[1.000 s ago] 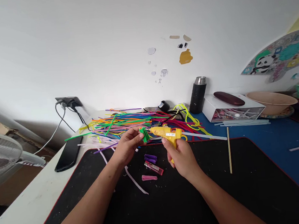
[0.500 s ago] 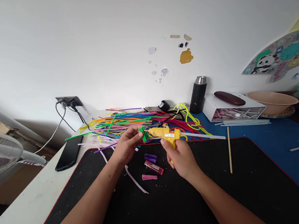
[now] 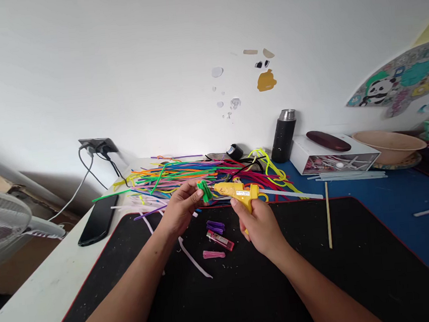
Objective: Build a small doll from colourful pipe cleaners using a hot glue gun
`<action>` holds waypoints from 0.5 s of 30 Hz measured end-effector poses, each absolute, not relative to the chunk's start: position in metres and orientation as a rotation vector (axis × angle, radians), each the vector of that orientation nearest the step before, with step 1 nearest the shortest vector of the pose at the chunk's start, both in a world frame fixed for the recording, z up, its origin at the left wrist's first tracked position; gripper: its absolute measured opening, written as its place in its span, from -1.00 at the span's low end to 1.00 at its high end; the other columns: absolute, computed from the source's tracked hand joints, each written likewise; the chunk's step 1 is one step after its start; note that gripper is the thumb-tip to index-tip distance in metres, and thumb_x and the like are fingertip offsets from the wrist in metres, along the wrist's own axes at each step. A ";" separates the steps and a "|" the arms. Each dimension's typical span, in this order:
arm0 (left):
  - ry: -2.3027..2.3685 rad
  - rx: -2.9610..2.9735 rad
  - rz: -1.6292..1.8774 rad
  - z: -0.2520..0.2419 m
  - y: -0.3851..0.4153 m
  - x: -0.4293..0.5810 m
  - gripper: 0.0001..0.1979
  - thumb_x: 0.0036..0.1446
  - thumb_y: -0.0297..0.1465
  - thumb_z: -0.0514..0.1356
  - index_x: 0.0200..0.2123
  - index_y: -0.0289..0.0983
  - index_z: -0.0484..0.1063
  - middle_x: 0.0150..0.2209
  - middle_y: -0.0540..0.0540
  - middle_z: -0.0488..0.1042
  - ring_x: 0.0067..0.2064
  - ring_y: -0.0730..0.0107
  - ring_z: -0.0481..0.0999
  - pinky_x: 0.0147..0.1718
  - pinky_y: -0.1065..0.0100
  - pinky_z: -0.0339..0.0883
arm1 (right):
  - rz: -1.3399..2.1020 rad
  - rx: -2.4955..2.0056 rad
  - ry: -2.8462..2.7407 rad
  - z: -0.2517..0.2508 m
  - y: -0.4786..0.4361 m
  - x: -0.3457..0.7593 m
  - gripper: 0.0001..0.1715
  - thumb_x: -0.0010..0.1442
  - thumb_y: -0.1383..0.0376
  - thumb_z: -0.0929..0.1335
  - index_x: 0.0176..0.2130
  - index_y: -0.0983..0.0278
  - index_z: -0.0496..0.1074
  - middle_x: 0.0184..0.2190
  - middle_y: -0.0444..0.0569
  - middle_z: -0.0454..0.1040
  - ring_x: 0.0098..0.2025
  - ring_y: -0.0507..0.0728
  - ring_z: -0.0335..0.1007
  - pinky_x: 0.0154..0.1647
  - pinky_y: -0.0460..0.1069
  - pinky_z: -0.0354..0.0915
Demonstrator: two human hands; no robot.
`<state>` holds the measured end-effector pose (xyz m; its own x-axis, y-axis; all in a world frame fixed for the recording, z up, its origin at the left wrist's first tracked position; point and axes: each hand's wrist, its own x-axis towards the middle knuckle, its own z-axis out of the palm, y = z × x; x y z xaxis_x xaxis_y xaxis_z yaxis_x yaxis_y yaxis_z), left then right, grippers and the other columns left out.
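Observation:
My right hand (image 3: 259,226) is closed around the grip of a yellow hot glue gun (image 3: 238,191), with a clear glue stick (image 3: 291,193) poking out of its back to the right. The gun's nozzle touches a small folded green pipe-cleaner piece (image 3: 204,191), which my left hand (image 3: 181,208) pinches between its fingertips. Both hands hover above the far edge of a black mat (image 3: 324,272). Below them on the mat lie a purple folded piece (image 3: 216,226), a pink lighter (image 3: 220,239) and a pink folded piece (image 3: 213,254).
A heap of coloured pipe cleaners (image 3: 185,176) lies behind the hands. A black phone (image 3: 98,219) and a fan (image 3: 0,222) are at the left. A black flask (image 3: 283,136), white box (image 3: 333,157), bowl (image 3: 389,145) and wooden stick (image 3: 328,214) sit to the right.
Both hands, the glue gun and the green piece have shifted very slightly; the nozzle stays against the green piece.

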<state>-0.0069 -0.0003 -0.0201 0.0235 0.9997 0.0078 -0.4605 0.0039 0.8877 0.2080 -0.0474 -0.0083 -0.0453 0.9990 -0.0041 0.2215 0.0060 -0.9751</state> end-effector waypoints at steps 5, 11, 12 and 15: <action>0.828 0.860 1.388 -0.021 0.000 -0.008 -0.57 -0.20 -0.30 0.67 -0.26 -0.25 0.65 -0.35 0.01 0.56 -0.38 0.47 0.52 -0.38 0.43 0.52 | 1.137 -1.352 -1.384 -0.008 -0.046 0.208 -0.26 0.25 -0.34 0.34 -0.57 0.16 0.26 -0.78 -0.18 0.23 -0.77 0.03 0.17 -0.73 -0.07 0.06; 0.829 0.866 1.386 -0.020 0.000 -0.008 -0.57 -0.18 -0.30 0.66 -0.23 -0.26 0.65 -0.33 -0.01 0.59 -0.37 0.45 0.53 -0.37 0.41 0.51 | 1.149 -1.351 -1.404 -0.007 -0.048 0.208 -0.27 0.26 -0.32 0.34 -0.58 0.16 0.26 -0.78 -0.18 0.23 -0.76 0.02 0.18 -0.71 -0.07 0.07; 0.826 0.868 1.385 -0.019 0.000 -0.008 -0.56 -0.18 -0.30 0.66 -0.22 -0.26 0.66 -0.32 -0.02 0.60 -0.36 0.44 0.53 -0.36 0.41 0.51 | 1.151 -1.352 -1.401 -0.007 -0.048 0.207 -0.27 0.26 -0.32 0.34 -0.57 0.16 0.25 -0.77 -0.18 0.23 -0.76 0.02 0.18 -0.71 -0.07 0.07; 0.810 0.876 1.380 -0.017 -0.001 -0.007 -0.58 -0.15 -0.30 0.65 -0.21 -0.27 0.66 -0.29 -0.04 0.62 -0.32 0.41 0.56 -0.35 0.41 0.51 | 1.155 -1.332 -1.401 -0.007 -0.049 0.207 -0.28 0.26 -0.32 0.35 -0.56 0.16 0.24 -0.75 -0.17 0.27 -0.75 0.02 0.19 -0.72 -0.07 0.07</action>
<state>-0.0066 -0.0008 -0.0173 0.0372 0.9990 0.0243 -0.4656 -0.0042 0.8850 0.2071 -0.0490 -0.0072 -0.0591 0.9982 -0.0111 0.2014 0.0010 -0.9795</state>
